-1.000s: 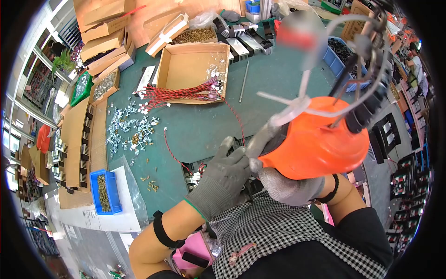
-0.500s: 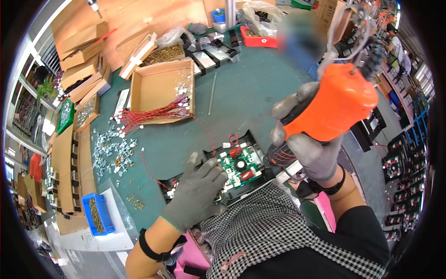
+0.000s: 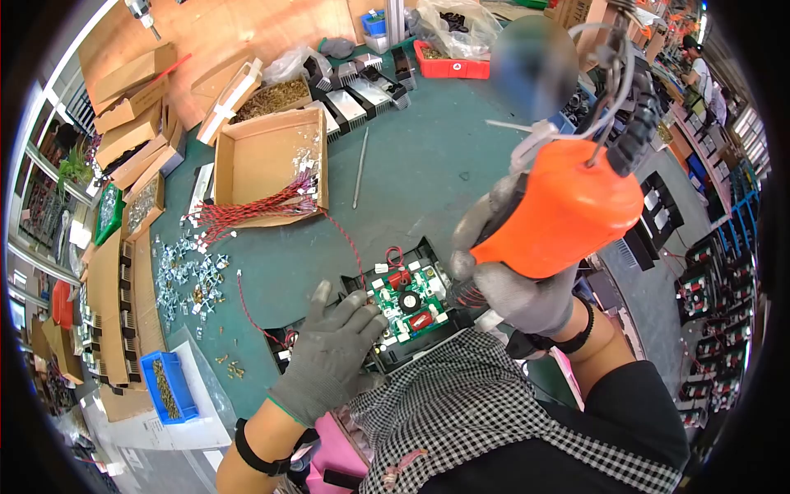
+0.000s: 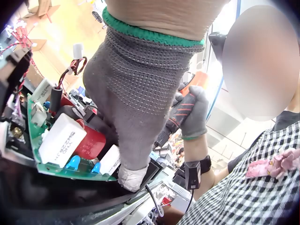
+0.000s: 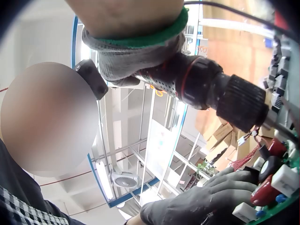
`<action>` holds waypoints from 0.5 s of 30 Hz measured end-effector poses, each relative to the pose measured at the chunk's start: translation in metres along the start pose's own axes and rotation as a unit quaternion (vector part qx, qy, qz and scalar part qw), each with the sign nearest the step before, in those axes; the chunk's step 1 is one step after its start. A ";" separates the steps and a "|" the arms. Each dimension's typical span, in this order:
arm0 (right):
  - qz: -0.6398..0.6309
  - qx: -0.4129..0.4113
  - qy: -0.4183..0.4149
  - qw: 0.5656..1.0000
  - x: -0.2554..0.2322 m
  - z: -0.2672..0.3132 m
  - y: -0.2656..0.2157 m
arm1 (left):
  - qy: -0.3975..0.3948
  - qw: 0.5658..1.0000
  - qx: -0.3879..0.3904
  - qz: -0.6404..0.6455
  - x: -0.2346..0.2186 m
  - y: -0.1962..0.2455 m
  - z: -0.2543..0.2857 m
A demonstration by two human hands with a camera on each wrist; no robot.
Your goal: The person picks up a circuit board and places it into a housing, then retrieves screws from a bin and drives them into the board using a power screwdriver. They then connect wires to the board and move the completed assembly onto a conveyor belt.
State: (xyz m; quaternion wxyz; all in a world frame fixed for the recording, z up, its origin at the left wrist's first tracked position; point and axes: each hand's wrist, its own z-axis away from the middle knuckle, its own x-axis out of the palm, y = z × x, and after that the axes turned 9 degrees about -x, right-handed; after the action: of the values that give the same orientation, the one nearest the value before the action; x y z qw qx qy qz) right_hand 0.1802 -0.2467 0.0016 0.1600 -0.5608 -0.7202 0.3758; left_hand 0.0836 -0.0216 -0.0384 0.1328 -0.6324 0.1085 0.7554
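In the head view a gloved right hand grips an orange and black power driver. The driver's black chuck and metal bit point at the board's side in the right wrist view. A green circuit board with red and white parts sits in a black housing. The gloved left hand lies over the housing's left side, fingers extended; in the left wrist view a taped fingertip is at the board's edge. The bit's tip is hidden in the head view.
A cardboard box holds red twisted wires. Silvery-blue parts are scattered at left, above a blue bin. A thin rod lies mid-table. A red bin stands at the back.
The driver and right hand first swung right, uncovering the board, then came back left over its right side. The left hand stays over the housing. The head view has shifted.
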 end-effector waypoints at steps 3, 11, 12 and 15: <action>0.032 -0.021 -0.045 0.998 -0.001 -0.001 -0.003 | 0.004 1.000 -0.001 -0.003 -0.001 0.000 0.001; -0.099 0.013 0.065 0.993 0.002 -0.026 -0.007 | 0.013 1.000 -0.003 0.000 0.001 0.001 0.001; -0.134 -0.013 0.071 0.988 0.002 -0.031 0.003 | 0.009 1.000 -0.003 0.005 0.000 0.002 0.001; -0.116 -0.047 0.066 0.990 0.005 -0.040 0.014 | 0.004 1.000 -0.008 0.011 -0.002 0.002 0.001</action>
State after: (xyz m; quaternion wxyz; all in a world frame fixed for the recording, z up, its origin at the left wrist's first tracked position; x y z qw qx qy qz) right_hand 0.2142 -0.2263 0.0171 0.2229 -0.5044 -0.7850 0.2822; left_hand 0.0829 -0.0230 -0.0361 0.1185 -0.6351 0.1100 0.7553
